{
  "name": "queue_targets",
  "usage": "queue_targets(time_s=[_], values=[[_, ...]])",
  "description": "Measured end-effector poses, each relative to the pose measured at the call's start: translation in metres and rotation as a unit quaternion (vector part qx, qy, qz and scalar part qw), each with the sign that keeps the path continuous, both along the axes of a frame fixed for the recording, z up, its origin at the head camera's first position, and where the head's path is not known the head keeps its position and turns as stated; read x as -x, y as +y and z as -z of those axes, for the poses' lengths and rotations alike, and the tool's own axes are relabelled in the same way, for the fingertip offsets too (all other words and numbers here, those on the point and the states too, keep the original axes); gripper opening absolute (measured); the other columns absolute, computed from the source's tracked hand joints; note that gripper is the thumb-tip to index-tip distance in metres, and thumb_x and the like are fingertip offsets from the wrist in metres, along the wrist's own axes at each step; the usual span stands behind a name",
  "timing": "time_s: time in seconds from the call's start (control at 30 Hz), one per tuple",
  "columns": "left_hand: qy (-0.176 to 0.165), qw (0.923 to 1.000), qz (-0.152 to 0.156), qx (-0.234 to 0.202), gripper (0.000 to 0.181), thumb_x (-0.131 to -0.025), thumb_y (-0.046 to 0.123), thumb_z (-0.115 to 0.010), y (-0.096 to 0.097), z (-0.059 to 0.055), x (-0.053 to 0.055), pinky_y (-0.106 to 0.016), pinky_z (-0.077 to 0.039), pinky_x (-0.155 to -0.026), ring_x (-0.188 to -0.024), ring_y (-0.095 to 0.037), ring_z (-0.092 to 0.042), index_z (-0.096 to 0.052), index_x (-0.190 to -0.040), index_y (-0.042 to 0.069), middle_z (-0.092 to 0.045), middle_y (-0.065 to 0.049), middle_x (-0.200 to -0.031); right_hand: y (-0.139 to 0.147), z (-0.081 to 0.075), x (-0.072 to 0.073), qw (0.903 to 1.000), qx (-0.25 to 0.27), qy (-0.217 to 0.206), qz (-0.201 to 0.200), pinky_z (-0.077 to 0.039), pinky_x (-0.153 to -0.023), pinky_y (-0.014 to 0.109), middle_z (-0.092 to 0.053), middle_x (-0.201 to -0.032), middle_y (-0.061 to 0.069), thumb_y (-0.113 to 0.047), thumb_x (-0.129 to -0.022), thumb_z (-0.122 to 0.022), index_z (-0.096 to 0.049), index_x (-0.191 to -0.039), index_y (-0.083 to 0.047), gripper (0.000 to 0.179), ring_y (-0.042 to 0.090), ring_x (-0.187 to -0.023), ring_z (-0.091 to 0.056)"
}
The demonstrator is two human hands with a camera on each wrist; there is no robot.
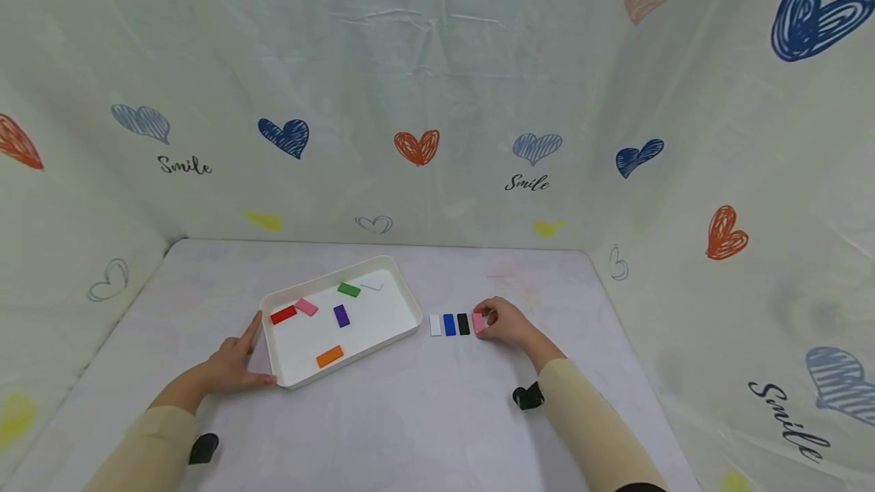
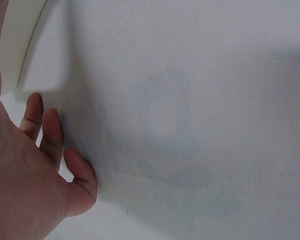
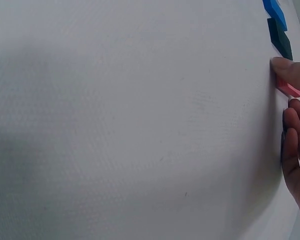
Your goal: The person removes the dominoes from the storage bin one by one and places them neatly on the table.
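Pink pinched block (image 3: 290,90): right wrist view, not left.

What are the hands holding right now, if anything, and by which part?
The right hand pinches the pink block outside the white tray, seemingly by its two short ends. The left hand just touches the tray's left end.

I have passage over the table (image 1: 383,431) at lower centre, between left sleeve (image 1: 146,450) and right sleeve (image 1: 588,416). Obstructions: tray (image 1: 383,325), centre-left; row of blocks (image 1: 450,325), narrowly right of it; right hand (image 1: 506,321) at the row's right end.
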State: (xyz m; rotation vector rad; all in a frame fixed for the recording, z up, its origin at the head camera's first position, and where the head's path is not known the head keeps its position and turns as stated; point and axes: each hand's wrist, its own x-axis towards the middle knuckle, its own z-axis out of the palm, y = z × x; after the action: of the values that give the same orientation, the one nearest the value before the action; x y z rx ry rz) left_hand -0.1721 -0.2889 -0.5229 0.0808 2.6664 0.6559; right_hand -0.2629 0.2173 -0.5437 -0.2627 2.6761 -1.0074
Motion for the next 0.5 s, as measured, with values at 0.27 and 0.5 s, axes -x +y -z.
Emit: queue_targets(time_s=[0.27, 0.5], values=[[0.001, 1.0000, 0.000, 0.000, 0.132, -0.071, 0.049, -0.083, 0.0003, -0.0015, 0.0001, -0.068, -0.043, -0.088, -0.113, -0.056, -0.036, 0.011, -0.150, -0.001, -0.043, -0.037, -0.115, 0.0007, 0.0008, 0.0001, 1.0000, -0.009, -0.002, -0.003, -0.046, -0.072, 0.034, -0.057, -0.099, 0.002, -0.009, -0.075, -0.084, -0.066, -0.113, -0.009, 0.042, 0.019, -0.084, -0.050], [0.000, 1.0000, 0.001, 0.000, 0.131, -0.073, 0.048, -0.082, 0.0013, -0.0022, -0.0008, -0.068, -0.043, -0.088, -0.113, -0.056, -0.037, 0.012, -0.150, -0.001, -0.043, -0.037, -0.115, 0.0019, -0.0002, 0.0010, 0.9999, -0.013, -0.003, -0.010, -0.046, -0.072, 0.033, -0.056, -0.098, 0.002, -0.009, -0.075, -0.084, -0.066, -0.113, -0.009, 0.042, 0.019, -0.083, -0.050]])
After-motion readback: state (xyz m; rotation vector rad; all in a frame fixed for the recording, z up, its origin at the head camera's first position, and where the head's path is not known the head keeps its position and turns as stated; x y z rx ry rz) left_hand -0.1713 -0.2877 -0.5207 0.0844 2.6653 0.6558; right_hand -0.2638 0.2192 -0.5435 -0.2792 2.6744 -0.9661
